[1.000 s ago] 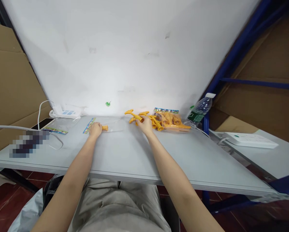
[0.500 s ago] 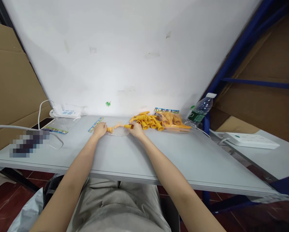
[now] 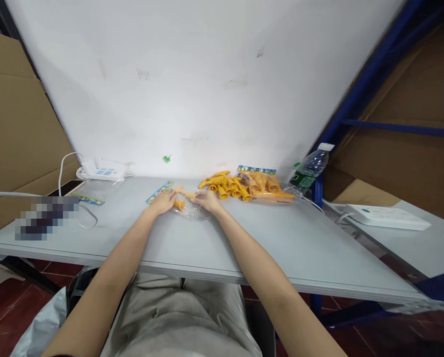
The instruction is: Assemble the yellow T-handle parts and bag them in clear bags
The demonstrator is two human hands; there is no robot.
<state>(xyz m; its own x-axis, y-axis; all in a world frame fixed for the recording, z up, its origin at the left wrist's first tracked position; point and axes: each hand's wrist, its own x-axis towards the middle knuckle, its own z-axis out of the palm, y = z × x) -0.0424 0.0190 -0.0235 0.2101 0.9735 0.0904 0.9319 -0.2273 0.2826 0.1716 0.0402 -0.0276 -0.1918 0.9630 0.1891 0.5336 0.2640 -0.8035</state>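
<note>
A clear plastic bag (image 3: 192,212) with a colourful header strip (image 3: 160,192) lies between my hands, with orange plastic pieces in or under its film. My left hand (image 3: 163,202) is closed on the bag near the strip, beside a flared orange piece (image 3: 179,204). My right hand (image 3: 208,201) is closed on an orange piece (image 3: 192,195) at the bag's right side; the film hides some of the fingertips. Just beyond my right hand sits a pile of yellow-orange horn-shaped pieces (image 3: 227,186). A filled bag (image 3: 261,183) of similar pieces lies right of the pile.
A plastic bottle (image 3: 309,168) leans at the back right. Power strips (image 3: 105,173) stand at the back left and on the right-hand table (image 3: 389,217). A flat bag with a header (image 3: 90,199), a phone (image 3: 66,188), cables and a blurred patch are on the left.
My left hand and the header strip have moved right. The bag's film is now bunched between my hands, and the orange piece at my right hand has moved left into it.
</note>
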